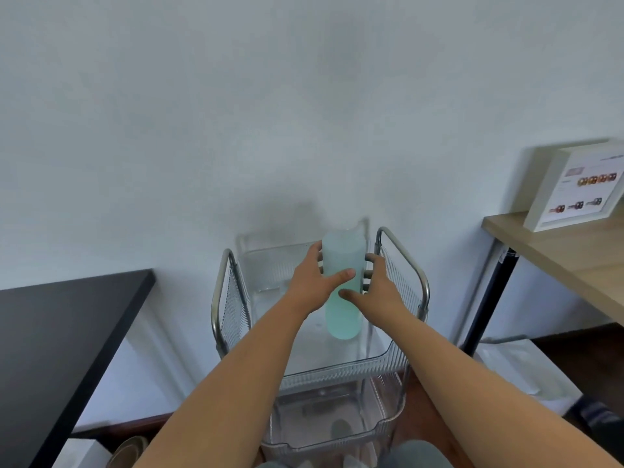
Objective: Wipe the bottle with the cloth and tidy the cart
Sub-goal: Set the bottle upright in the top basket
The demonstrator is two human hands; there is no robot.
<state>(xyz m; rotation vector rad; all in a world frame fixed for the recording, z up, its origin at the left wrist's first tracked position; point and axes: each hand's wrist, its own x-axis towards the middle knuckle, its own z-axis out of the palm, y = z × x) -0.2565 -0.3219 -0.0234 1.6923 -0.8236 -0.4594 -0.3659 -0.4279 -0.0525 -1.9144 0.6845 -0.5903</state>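
Two hands grip one pale green bottle (341,298) upright over the cart's (337,373) top tray.

One bottle, one clear three-tier cart, two hands. The left hand (312,282) curls round the bottle's left side with its thumb across the front; the right hand (376,290) wraps it from the right, fingers behind and thumb in front, just below the left thumb. The bottle's long axis stands vertical, cap end up and rounded base down, near the tray's right rear corner and close to the right metal handle rail (405,258). Most of the tray floor to the left and front of it lies bare. A black counter (67,332) flanks the cart on the left, a wooden counter (557,251) carrying one white framed picture (574,190) on the right.
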